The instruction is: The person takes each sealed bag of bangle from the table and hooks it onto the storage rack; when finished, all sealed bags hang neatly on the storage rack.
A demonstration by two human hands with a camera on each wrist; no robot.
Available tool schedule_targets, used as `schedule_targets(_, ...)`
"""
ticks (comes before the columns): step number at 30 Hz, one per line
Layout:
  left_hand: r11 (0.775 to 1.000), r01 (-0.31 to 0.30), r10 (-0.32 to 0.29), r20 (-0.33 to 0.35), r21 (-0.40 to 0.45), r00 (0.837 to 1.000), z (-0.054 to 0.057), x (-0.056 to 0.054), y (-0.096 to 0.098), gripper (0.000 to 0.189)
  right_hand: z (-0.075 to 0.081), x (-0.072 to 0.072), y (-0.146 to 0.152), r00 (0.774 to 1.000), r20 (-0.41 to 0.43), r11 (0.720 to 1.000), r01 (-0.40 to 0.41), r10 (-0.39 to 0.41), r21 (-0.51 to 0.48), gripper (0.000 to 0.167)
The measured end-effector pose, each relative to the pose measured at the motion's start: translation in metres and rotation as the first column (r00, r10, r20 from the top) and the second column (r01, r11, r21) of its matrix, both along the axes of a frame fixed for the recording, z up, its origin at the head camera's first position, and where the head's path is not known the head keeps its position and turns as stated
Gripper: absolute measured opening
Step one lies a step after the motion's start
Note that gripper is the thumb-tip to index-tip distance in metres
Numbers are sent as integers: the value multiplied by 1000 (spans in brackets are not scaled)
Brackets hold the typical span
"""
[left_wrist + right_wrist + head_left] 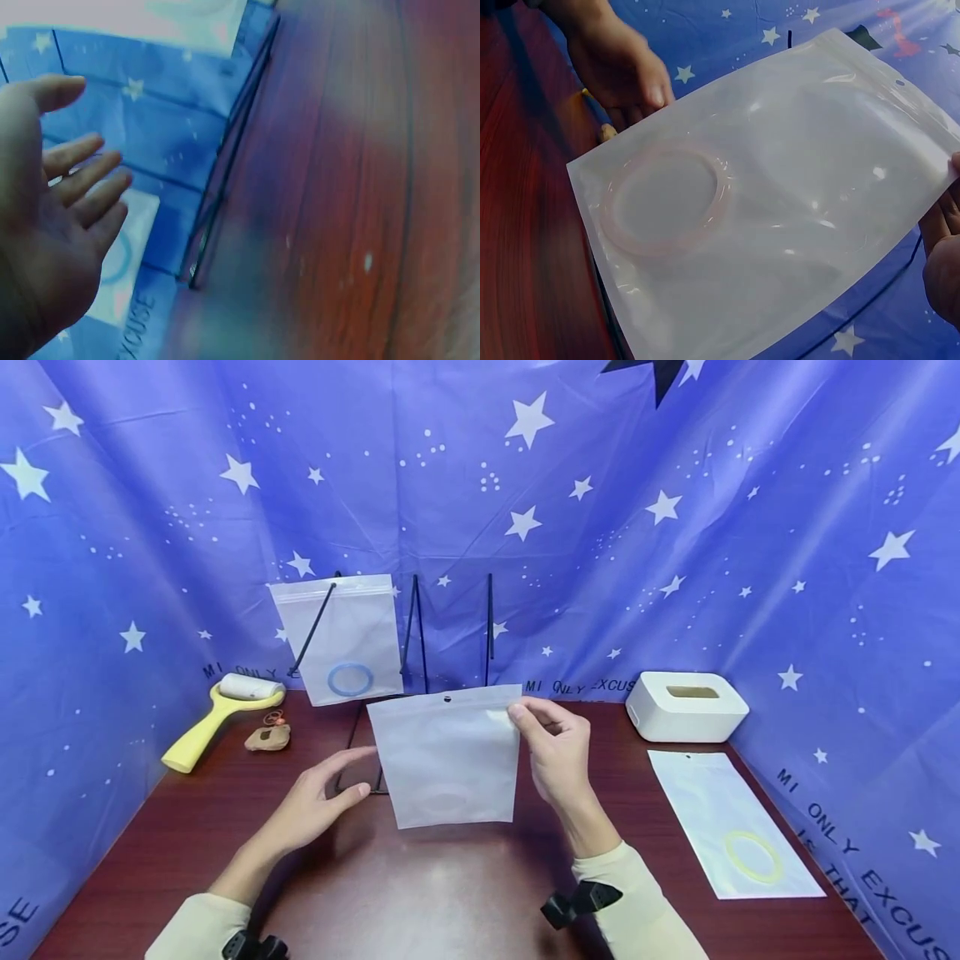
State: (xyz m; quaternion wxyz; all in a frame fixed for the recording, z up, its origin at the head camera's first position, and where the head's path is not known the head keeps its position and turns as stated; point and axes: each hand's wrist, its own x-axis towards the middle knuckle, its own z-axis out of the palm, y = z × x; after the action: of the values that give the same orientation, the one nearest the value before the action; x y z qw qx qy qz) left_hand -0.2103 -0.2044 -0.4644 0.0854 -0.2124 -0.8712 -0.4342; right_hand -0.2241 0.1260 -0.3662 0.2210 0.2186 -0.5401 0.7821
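Observation:
A white zip bag (450, 760) with a hang hole in its top strip stands upright in front of me. My right hand (561, 752) pinches its upper right corner between thumb and fingers. In the right wrist view a pale pink ring (721, 187) shows through the bag's lower part. My left hand (311, 802) holds nothing; its spread fingers reach to the bag's left edge. Behind, a black wire rack (491, 618) rises from the table, partly hidden by the bag. On its left prong hangs another zip bag (341, 635) containing a blue ring (350, 695).
At right, a bag (690, 802) with a yellow ring (765, 882) lies flat before a white tissue box (686, 722). At left lie a yellow-handled lint roller (197, 735) and a small brown item (268, 738) with an orange cord. A starry blue curtain (465, 460) surrounds the table.

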Motion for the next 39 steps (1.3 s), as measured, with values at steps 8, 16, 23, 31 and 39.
schedule_targets(8,976,80,-99,82,203,992,19,23,16,20,7,3,-15,1000,-13,999,-18,17,-27,36)
schedule_targets(16,971,1,-2,2,238,1000,24,27,17,7,10,6,-24,1000,-12,1000,-18,18,-12,38)
schedule_targets(23,974,-52,49,17,220,999,26,26,9,4,14,5,-32,999,-25,998,45,-44,47,18)
schedule_targets(31,968,-119,115,30,223,993,26,16,-5,5,16,-5,-44,997,9,990,81,-83,113,20)
schedule_targets(39,961,-143,136,42,238,990,23,10,-10,9,13,-12,-50,993,39,986,103,-109,129,19)
